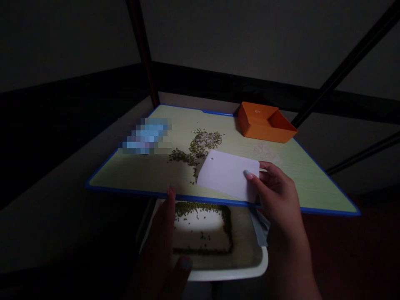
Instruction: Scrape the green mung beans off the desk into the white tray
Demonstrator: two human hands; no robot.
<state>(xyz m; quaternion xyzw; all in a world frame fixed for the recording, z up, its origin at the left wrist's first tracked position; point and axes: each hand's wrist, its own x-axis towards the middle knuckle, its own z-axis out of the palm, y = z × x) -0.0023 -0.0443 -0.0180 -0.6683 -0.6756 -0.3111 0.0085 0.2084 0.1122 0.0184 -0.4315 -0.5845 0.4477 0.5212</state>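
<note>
two hands [279, 192], one pinching smooth, round-cornered card [229, 173]

The person's right hand [278, 187] pinches, thumb on top; the left hand [165, 237] hovers lower, fingers pointing forward, thumb apart.

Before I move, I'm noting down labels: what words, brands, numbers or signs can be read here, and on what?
None can be read for certain.
Orange box: a small pale mark on its inner wall, too small and blurred to read.
Blue item: pixelated, nothing readable.
White card in the right hand: no lettering shows.
</note>
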